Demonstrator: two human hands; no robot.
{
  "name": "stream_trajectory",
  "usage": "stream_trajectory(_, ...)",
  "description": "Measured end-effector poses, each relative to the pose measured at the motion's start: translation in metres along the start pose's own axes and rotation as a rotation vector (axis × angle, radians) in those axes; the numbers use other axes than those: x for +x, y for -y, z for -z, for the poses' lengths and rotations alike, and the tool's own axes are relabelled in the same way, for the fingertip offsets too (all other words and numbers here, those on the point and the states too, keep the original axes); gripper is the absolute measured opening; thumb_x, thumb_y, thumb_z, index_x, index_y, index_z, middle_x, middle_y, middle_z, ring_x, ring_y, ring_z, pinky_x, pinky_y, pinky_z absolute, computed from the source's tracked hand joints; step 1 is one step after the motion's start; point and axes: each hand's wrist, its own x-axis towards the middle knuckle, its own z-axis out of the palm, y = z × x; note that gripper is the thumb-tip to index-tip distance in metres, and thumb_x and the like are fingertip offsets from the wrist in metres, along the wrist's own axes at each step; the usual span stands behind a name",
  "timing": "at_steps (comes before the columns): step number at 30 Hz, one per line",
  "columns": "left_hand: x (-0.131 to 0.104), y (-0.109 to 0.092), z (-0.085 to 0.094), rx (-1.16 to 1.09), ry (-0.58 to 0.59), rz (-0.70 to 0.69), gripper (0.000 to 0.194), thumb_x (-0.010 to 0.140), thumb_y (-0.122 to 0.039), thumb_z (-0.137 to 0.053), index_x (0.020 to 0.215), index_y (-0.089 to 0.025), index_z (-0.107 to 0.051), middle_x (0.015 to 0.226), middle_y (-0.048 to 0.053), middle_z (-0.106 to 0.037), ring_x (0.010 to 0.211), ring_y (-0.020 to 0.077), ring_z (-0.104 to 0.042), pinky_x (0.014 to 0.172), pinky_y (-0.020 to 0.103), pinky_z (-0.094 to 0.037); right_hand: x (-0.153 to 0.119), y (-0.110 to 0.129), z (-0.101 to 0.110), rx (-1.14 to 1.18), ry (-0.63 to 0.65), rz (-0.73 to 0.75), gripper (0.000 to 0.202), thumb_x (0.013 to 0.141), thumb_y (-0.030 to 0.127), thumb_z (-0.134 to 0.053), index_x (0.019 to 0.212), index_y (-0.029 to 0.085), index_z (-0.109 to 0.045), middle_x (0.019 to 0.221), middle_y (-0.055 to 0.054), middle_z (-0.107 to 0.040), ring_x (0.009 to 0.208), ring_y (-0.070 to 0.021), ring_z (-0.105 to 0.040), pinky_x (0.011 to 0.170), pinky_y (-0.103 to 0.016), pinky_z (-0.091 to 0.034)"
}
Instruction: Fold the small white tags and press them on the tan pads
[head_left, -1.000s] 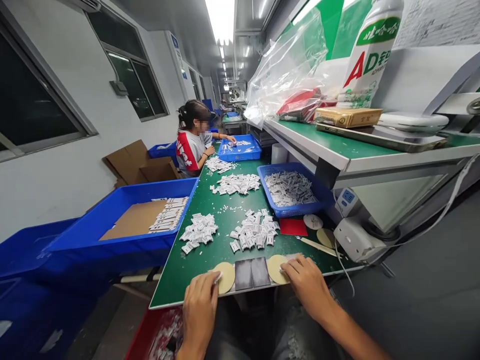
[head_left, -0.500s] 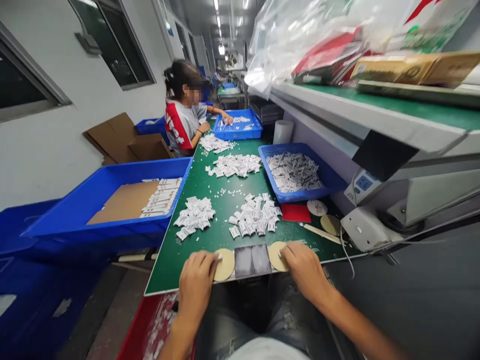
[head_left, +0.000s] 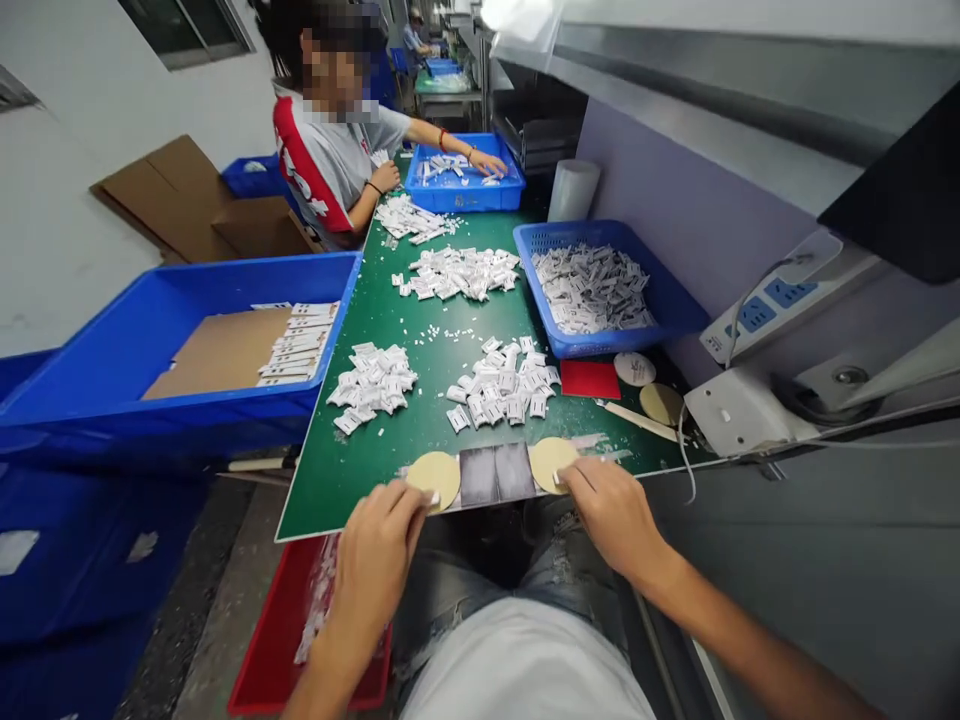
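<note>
Along the table's front edge lie two round pale-yellow discs, a left disc (head_left: 436, 470) and a right disc (head_left: 547, 456), with dark grey rectangular pads (head_left: 495, 474) between them. My left hand (head_left: 381, 530) pinches a small white piece (head_left: 433, 497) against the left disc. At the right disc, my right hand (head_left: 615, 515) has its fingers closed on another small white piece (head_left: 558, 478). Beyond the discs sit a left pile of white plastic pieces (head_left: 375, 385) and a right pile of them (head_left: 506, 385).
A blue basket (head_left: 600, 345) of white pieces stands back right, near a red square (head_left: 591, 379) and a flat stick (head_left: 641, 421). A co-worker (head_left: 330, 160) reaches into a blue tray (head_left: 465, 200). A large blue bin (head_left: 180, 430) is left; a red bin (head_left: 255, 650) sits below.
My view has tilted downward, so the table appears higher. Both hands stay at the discs with their white pieces. The co-worker's arm now stretches farther across the blue tray.
</note>
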Motion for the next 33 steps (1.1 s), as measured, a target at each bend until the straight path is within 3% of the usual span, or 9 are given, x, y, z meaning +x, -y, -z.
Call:
stream_trajectory(5,0.003,-0.01,0.007,0.04,-0.05,0.06,0.017,0.093,-0.03,-0.055,0.084,-0.022,-0.067,0.083,0.007,-0.065,0.079,0.0245,-0.052,0.068,0.034,-0.03,0.006,0.003,0.0,-0.001,0.003,-0.042,0.023,0.094,0.011,-0.048,0.078,0.016,-0.064,0.076,-0.007,-0.061,0.071,-0.0188,-0.048,0.064,-0.032,-0.026)
stream_trajectory(10,-0.042,-0.01,0.012,-0.573,0.263,0.141,0.016,0.089,-0.034,-0.061,0.082,-0.026,-0.073,0.085,0.006,-0.066,0.082,0.0224,-0.057,0.074,0.033,-0.042,-0.038,0.012,0.016,0.309,0.002,-0.079,0.026,0.097,0.017,-0.044,0.094,0.021,-0.07,0.088,-0.008,-0.066,0.082,-0.0199,-0.057,0.072,-0.032,-0.04)
stream_trajectory(12,-0.056,-0.004,0.011,-0.852,0.138,0.333,0.015,0.083,-0.037,-0.068,0.082,-0.023,-0.074,0.093,0.007,-0.066,0.086,0.0215,-0.06,0.074,0.03,-0.046,-0.052,0.011,0.02,0.499,-0.085,-0.229,0.023,0.096,0.026,-0.048,0.099,0.024,-0.071,0.09,-0.007,-0.065,0.082,-0.0193,-0.058,0.074,-0.032,-0.044)
stream_trajectory(15,-0.052,0.001,0.01,-1.204,-0.194,0.671,0.024,0.076,-0.041,-0.075,0.088,-0.02,-0.072,0.092,0.005,-0.065,0.077,0.0169,-0.061,0.067,0.027,-0.049,-0.05,0.005,0.018,0.83,-0.181,-0.552,0.023,0.09,0.041,-0.059,0.097,0.022,-0.071,0.073,-0.002,-0.059,0.065,-0.0161,-0.053,0.062,-0.03,-0.044)
stream_trajectory(18,-0.029,-0.004,0.015,-1.559,-0.276,0.87,0.038,0.077,-0.034,-0.074,0.112,-0.022,-0.066,0.095,0.004,-0.065,0.071,0.0121,-0.06,0.061,0.023,-0.049,-0.034,0.005,0.015,1.325,-0.1,-0.726,0.029,0.083,0.043,-0.066,0.1,0.02,-0.067,0.071,0.001,-0.057,0.056,-0.0132,-0.052,0.056,-0.028,-0.045)
stream_trajectory(22,-0.005,-0.024,0.022,-1.989,-0.152,0.794,0.038,0.079,-0.023,-0.066,0.117,-0.022,-0.061,0.087,0.001,-0.056,0.066,0.0077,-0.05,0.055,0.018,-0.044,-0.024,0.018,0.013,1.839,-0.007,-0.675,0.034,0.072,0.035,-0.074,0.101,0.022,-0.063,0.087,-0.001,-0.058,0.065,-0.0134,-0.057,0.069,-0.034,-0.053)
stream_trajectory(26,0.004,-0.042,0.022,-2.156,-0.128,0.692,0.015,0.088,-0.029,-0.059,0.1,-0.021,-0.062,0.062,-0.007,-0.03,0.049,0.0059,-0.029,0.047,0.018,-0.034,-0.022,0.03,0.008,1.855,-0.008,-0.706,0.026,0.072,0.034,-0.073,0.091,0.022,-0.06,0.08,0.001,-0.054,0.063,-0.0127,-0.056,0.067,-0.031,-0.051)
stream_trajectory(28,0.006,-0.047,0.018,-2.154,-0.134,0.683,0.015,0.091,-0.035,-0.056,0.095,-0.021,-0.062,0.058,-0.008,-0.022,0.046,0.0066,-0.023,0.045,0.019,-0.03,-0.02,0.03,0.005,1.827,-0.056,-0.71,0.02,0.072,0.034,-0.07,0.084,0.021,-0.06,0.076,0.002,-0.054,0.061,-0.0129,-0.055,0.065,-0.03,-0.049)
stream_trajectory(33,0.009,-0.048,0.005,-1.884,-0.214,0.722,0.035,0.089,-0.049,-0.058,0.103,-0.018,-0.066,0.067,-0.003,-0.044,0.055,0.0081,-0.038,0.05,0.021,-0.036,-0.009,0.025,-0.007,1.669,-0.258,-0.751,0.021,0.073,0.036,-0.07,0.076,0.021,-0.056,0.076,0.001,-0.053,0.068,-0.0138,-0.051,0.069,-0.029,-0.046)
